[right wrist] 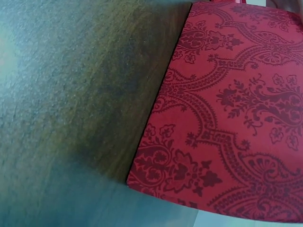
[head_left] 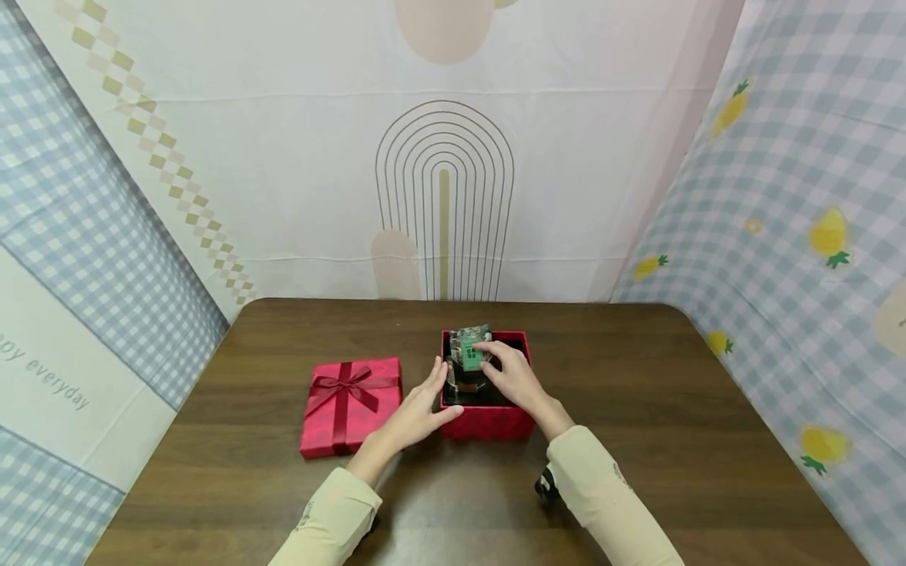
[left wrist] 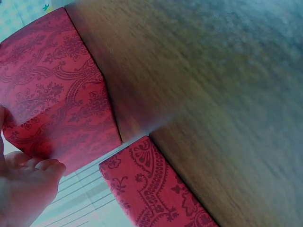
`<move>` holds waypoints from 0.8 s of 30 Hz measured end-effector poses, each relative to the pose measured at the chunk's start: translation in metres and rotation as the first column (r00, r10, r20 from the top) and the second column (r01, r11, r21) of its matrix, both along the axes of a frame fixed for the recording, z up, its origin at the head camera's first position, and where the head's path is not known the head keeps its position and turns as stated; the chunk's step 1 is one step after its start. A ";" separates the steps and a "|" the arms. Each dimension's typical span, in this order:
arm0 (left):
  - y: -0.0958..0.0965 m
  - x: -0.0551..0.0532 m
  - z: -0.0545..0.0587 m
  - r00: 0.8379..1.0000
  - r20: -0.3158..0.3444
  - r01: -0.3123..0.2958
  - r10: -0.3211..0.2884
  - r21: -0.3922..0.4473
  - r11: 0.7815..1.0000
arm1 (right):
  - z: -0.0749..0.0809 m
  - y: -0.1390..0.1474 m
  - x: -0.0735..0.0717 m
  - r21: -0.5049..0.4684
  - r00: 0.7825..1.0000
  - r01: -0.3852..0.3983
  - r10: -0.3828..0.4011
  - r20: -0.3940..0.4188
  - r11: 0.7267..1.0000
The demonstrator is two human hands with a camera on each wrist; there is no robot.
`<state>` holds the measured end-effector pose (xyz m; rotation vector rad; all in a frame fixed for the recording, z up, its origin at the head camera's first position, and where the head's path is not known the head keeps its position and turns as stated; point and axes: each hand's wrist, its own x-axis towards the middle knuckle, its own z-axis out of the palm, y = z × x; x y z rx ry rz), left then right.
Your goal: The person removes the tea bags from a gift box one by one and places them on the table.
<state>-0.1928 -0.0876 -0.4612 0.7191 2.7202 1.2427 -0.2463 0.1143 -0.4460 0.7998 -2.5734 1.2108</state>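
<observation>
A red gift box (head_left: 488,424) with a dark inside stands uncovered on the table; its patterned side fills much of the right wrist view. My right hand (head_left: 515,381) pinches a small squarish thing (head_left: 470,352) with a green panel and dark patterned edges, over the box opening; I cannot tell its kind. Below it, a brownish, partly shiny item (head_left: 467,387) lies inside the box. My left hand (head_left: 419,407) rests at the box's left side, fingers extended along the rim and thumb near the front corner.
To the left lies the red lid (head_left: 322,420) with a dark red ribbon bow. Both stand on a brown wooden table (head_left: 637,393). A pale printed cloth (head_left: 297,173) hangs behind the table, with checked cloths at both sides.
</observation>
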 end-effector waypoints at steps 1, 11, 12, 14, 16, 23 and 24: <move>0.000 0.001 0.000 1.000 0.004 -0.002 0.002 0.000 1.000 | 0.000 0.001 0.000 -0.010 1.000 -0.003 0.003 -0.001 1.000; 0.002 0.002 0.001 0.999 0.030 -0.017 0.017 -0.019 1.000 | 0.007 0.018 -0.001 -0.167 0.998 0.059 -0.056 0.022 0.984; 0.002 0.002 0.001 0.999 0.031 -0.017 0.018 -0.020 1.000 | 0.009 0.021 -0.001 -0.188 0.998 0.066 -0.061 0.033 0.980; 0.002 0.002 0.001 0.999 0.029 -0.018 0.019 -0.020 1.000 | 0.014 0.027 0.000 -0.231 0.996 0.082 -0.069 0.063 0.969; 0.002 0.002 0.001 0.999 0.023 -0.021 0.022 -0.021 1.000 | 0.021 0.032 0.003 -0.274 0.994 0.089 -0.067 0.089 0.958; 0.002 0.002 0.001 1.000 0.009 -0.027 0.027 -0.017 0.999 | 0.030 0.054 0.009 -0.414 0.987 0.107 -0.046 0.153 0.904; 0.002 0.002 0.002 1.000 0.008 -0.029 0.029 -0.019 0.999 | 0.027 0.059 0.006 -0.439 0.986 0.111 -0.041 0.164 0.891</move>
